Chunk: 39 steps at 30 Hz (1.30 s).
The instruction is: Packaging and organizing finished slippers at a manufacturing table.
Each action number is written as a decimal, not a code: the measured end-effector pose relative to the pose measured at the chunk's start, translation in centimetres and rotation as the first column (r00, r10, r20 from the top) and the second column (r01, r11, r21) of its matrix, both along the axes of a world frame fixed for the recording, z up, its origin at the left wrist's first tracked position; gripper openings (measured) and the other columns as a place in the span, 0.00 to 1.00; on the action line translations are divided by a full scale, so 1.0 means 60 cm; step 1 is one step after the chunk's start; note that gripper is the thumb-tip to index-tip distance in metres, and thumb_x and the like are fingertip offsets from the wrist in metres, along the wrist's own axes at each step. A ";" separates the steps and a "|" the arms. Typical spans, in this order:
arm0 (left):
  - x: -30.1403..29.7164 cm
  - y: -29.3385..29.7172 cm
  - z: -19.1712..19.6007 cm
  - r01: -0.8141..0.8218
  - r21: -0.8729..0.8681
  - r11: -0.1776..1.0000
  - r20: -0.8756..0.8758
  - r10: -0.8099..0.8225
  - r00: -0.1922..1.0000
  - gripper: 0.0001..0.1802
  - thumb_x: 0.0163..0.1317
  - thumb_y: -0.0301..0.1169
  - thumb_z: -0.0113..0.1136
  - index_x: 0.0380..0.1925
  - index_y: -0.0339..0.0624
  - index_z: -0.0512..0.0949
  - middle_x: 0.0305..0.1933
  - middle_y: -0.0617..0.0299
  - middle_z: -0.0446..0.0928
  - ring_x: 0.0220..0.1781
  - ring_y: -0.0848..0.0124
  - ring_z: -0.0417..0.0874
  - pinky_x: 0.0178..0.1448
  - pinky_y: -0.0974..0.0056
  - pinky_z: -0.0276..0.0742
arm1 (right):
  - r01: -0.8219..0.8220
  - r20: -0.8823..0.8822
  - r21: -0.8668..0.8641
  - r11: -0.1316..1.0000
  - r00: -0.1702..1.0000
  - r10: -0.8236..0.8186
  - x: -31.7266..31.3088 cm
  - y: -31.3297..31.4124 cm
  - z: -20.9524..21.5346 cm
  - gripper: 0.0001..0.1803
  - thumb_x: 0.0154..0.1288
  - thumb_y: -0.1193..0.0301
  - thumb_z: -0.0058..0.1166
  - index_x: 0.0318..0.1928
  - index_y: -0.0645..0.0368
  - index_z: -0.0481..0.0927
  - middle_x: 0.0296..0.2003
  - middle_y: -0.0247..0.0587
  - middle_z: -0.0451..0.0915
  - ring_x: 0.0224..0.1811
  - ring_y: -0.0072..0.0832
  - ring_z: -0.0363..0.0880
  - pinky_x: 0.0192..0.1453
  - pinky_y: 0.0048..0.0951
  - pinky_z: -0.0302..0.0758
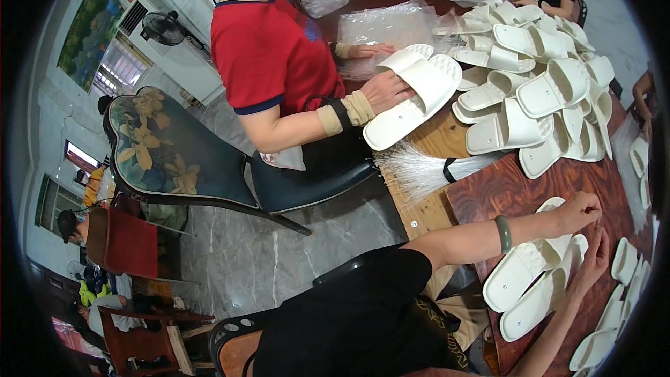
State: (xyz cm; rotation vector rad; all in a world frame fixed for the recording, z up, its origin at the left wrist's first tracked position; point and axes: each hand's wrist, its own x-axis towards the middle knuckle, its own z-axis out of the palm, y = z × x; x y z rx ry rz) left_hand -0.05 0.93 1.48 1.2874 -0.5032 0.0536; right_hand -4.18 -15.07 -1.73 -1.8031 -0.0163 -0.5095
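A pair of cream-white slide slippers [527, 276] lies on the reddish-brown wooden table, soles down and side by side, under my forearms. My left hand [581, 215], with a green bangle on its wrist, hovers past the strap end of the pair. Its fingertips are pinched together. Close by, my right hand [593, 262] is raised beside the other slipper, its fingers also drawn together. Whatever thin thing they may hold is too small to make out. A bundle of thin white ties [443, 171], banded in black, lies at the table's edge.
A big heap of white slippers [537, 91] covers the far table. More slippers [614, 307] lie in a row at right. At left, a co-worker in red [279, 63] holds a slipper pair [419, 94] beside clear plastic bags [387, 28]. A blue floral chair [181, 153] stands behind.
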 end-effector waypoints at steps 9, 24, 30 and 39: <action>0.012 -0.022 -0.011 0.026 -0.084 0.996 0.013 -0.025 1.000 0.07 0.56 0.26 0.54 0.24 0.31 0.75 0.22 0.60 0.77 0.25 0.76 0.77 0.27 0.69 0.72 | -0.025 0.015 0.016 1.000 1.000 0.025 0.001 0.001 0.014 0.17 0.68 0.66 0.48 0.50 0.66 0.76 0.42 0.31 0.78 0.34 0.12 0.69 0.34 0.12 0.62; 0.000 0.006 -0.009 0.077 0.020 0.997 -0.035 -0.076 0.997 0.08 0.57 0.26 0.54 0.26 0.31 0.78 0.23 0.62 0.76 0.26 0.78 0.75 0.29 0.71 0.70 | -0.012 0.009 0.028 1.000 1.000 0.012 -0.017 0.034 0.036 0.11 0.67 0.71 0.49 0.38 0.67 0.78 0.34 0.33 0.78 0.37 0.16 0.72 0.42 0.17 0.67; 0.010 0.010 -0.004 0.116 0.050 0.992 0.059 -0.119 0.991 0.08 0.54 0.25 0.54 0.25 0.29 0.78 0.22 0.57 0.78 0.25 0.75 0.78 0.30 0.68 0.73 | -0.050 -0.049 0.068 0.996 0.997 0.054 -0.015 0.035 0.041 0.11 0.68 0.70 0.48 0.39 0.67 0.77 0.34 0.32 0.77 0.37 0.16 0.72 0.43 0.17 0.68; 0.003 -0.009 -0.016 -0.063 0.135 0.989 0.201 0.035 0.979 0.06 0.54 0.23 0.53 0.24 0.31 0.77 0.25 0.54 0.77 0.30 0.67 0.79 0.35 0.64 0.73 | -0.017 -0.087 0.045 0.999 0.996 0.021 -0.015 0.021 0.035 0.10 0.68 0.69 0.49 0.37 0.65 0.77 0.29 0.26 0.75 0.28 0.11 0.66 0.32 0.14 0.62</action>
